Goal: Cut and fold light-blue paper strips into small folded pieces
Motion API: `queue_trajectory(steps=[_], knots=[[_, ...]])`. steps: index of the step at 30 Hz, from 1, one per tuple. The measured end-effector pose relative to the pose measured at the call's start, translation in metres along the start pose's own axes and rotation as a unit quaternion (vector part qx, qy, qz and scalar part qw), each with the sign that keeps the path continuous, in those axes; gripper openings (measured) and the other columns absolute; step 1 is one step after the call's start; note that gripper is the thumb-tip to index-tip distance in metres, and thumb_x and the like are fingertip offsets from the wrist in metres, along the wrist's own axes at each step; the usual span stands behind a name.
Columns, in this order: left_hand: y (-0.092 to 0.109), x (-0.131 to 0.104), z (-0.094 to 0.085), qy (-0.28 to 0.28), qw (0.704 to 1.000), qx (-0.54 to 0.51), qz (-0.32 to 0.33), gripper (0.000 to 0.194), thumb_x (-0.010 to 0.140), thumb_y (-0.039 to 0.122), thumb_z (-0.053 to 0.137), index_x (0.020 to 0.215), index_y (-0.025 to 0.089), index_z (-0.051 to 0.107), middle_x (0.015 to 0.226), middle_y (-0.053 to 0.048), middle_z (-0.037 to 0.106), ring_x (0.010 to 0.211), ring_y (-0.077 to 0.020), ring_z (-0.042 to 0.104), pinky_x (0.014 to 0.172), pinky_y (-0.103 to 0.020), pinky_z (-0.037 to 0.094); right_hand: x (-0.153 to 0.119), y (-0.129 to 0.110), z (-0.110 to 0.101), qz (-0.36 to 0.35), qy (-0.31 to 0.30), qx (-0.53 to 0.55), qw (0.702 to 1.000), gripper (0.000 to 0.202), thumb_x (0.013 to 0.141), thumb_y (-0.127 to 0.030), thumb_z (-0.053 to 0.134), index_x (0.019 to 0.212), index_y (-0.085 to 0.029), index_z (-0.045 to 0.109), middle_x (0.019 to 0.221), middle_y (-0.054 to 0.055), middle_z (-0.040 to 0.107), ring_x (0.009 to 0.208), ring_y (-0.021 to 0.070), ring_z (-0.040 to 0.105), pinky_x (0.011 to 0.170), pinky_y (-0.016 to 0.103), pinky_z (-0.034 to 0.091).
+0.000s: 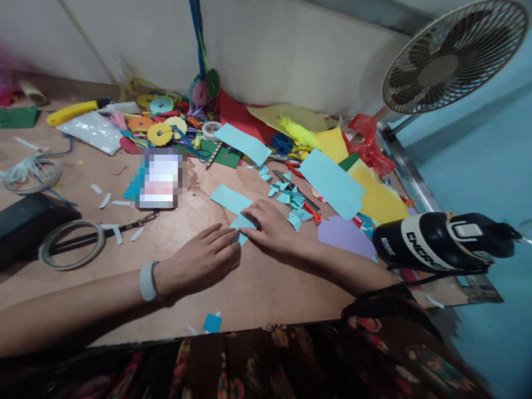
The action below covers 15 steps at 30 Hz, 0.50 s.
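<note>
A small piece of light blue paper [242,223] lies on the table between my hands, partly covered by fingers. My right hand [272,226] pinches it, with thumb and bent fingers pressed on its right side. From the left, my left hand [203,256], with a grey band at the wrist, holds the paper's near left edge at its fingertips; its thumb is mostly hidden. Just beyond lies a light blue paper strip [230,198]. Several small folded blue paper pieces [291,198] sit in a loose heap to the right, around orange-handled scissors [311,211].
Larger blue sheets [332,183], a striped pencil [214,155] and coloured craft bits lie at the back. A phone [160,180] and tape roll [71,245] are at left. A black bottle [440,241] lies at right, below a fan [440,69].
</note>
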State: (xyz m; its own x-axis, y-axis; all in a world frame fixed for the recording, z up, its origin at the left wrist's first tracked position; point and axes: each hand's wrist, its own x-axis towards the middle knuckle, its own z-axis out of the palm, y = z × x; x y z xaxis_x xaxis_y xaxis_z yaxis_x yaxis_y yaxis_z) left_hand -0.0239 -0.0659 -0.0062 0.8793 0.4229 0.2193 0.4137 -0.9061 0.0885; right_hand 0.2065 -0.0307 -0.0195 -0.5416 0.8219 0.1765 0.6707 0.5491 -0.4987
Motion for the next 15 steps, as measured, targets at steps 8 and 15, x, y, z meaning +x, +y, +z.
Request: queue_trajectory(steps=[8, 15], knots=[[-0.009, -0.002, -0.002, 0.011, 1.000, 0.008, 0.010, 0.014, 0.095, 0.015, 0.048, 0.097, 0.012, 0.062, 0.123, -0.016, 0.067, 0.116, -0.0261, 0.063, 0.110, -0.048, 0.045, -0.008, -0.012, -0.003, 0.051, 0.001, 0.135, 0.990, 0.040, 0.086, -0.025, 0.066, 0.124, -0.016, 0.059, 0.108, 0.009, 0.064, 0.088, 0.0163, 0.062, 0.078, 0.030, 0.052], [-0.017, -0.004, 0.000, 0.019, 0.999, -0.044, 0.013, 0.014, 0.096, 0.014, 0.048, 0.102, 0.013, 0.061, 0.127, -0.018, 0.065, 0.120, -0.0254, 0.061, 0.109, -0.048, 0.047, -0.013, -0.006, 0.001, 0.075, 0.026, 0.243, 0.967, 0.043, 0.086, -0.027, 0.065, 0.127, -0.018, 0.057, 0.101, 0.005, 0.063, 0.081, 0.0132, 0.061, 0.074, 0.028, 0.054]])
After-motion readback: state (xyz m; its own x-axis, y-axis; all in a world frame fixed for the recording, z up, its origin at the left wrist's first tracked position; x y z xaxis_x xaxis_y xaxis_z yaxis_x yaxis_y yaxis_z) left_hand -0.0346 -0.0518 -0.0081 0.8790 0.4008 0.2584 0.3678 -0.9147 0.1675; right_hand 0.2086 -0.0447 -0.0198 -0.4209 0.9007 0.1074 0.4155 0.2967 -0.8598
